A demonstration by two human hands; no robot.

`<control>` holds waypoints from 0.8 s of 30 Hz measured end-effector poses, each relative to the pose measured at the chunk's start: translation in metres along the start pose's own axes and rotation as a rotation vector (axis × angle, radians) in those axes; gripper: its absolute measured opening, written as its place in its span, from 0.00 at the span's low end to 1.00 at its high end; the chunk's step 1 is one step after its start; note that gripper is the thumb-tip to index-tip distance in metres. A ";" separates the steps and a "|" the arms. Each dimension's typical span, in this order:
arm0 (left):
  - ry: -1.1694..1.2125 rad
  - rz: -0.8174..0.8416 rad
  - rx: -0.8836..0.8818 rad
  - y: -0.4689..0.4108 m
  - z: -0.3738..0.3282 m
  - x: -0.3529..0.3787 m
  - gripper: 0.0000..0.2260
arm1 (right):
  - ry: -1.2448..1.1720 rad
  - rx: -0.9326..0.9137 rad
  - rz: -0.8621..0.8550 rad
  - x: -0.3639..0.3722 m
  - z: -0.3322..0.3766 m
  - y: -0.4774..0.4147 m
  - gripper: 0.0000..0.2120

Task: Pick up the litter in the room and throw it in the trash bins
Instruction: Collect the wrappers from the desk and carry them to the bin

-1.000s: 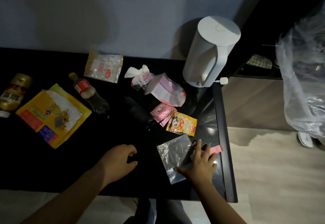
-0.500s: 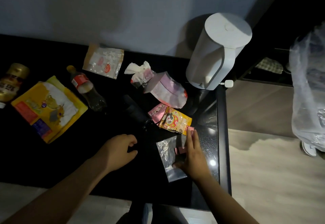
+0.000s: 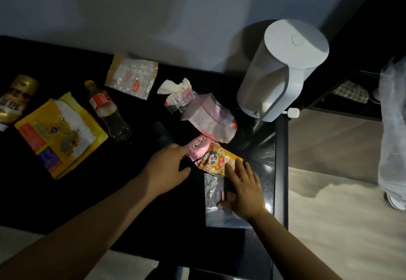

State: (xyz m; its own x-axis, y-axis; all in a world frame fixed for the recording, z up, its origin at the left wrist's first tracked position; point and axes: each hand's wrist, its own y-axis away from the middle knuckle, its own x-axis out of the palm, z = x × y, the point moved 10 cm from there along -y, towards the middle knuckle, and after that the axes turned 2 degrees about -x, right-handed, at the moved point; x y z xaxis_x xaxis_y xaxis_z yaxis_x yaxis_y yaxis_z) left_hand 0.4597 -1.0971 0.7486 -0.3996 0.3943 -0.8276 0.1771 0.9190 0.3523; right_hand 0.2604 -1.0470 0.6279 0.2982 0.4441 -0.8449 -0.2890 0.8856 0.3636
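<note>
Litter is strewn over a black table (image 3: 98, 196). My right hand (image 3: 243, 189) lies flat, fingers apart, on a clear plastic bag (image 3: 214, 213), with a small pink scrap (image 3: 228, 195) under its thumb. Its fingertips touch a yellow panda wrapper (image 3: 216, 161). My left hand (image 3: 167, 166) is curled beside a pink wrapper (image 3: 197, 147), over something dark; I cannot make out a grip. Behind lie a pink-and-white bag (image 3: 208, 119), a crumpled tissue (image 3: 173, 87), a cola bottle (image 3: 107, 110), a yellow packet (image 3: 59, 134) and a clear packet (image 3: 131, 77).
A white kettle (image 3: 281, 70) stands at the table's back right corner. A gold-capped bottle (image 3: 15, 99) lies at the far left, and a dark cylinder (image 3: 161, 134) sits mid-table. A transparent plastic bag (image 3: 393, 130) hangs at the right over the wooden floor.
My left hand moved forward and right up to the pink wrapper. My right hand slid up the clear bag to the panda wrapper and flattened out.
</note>
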 end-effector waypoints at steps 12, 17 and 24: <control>-0.192 0.127 -0.152 -0.082 -0.040 0.063 0.34 | -0.145 0.064 -0.037 0.009 -0.018 0.043 0.61; -0.218 0.089 -0.282 -0.086 -0.023 0.080 0.42 | -0.144 0.083 -0.044 0.009 -0.020 0.042 0.60; -0.115 -0.006 -0.361 -0.080 0.007 0.072 0.37 | -0.150 0.084 -0.046 0.000 -0.030 0.031 0.61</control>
State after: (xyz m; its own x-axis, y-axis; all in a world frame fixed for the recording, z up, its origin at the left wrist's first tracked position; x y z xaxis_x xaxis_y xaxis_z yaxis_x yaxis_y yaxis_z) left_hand 0.4230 -1.1426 0.6580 -0.2921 0.4045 -0.8666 -0.1611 0.8724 0.4615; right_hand 0.2239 -1.0239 0.6274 0.4436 0.4128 -0.7955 -0.1968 0.9108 0.3629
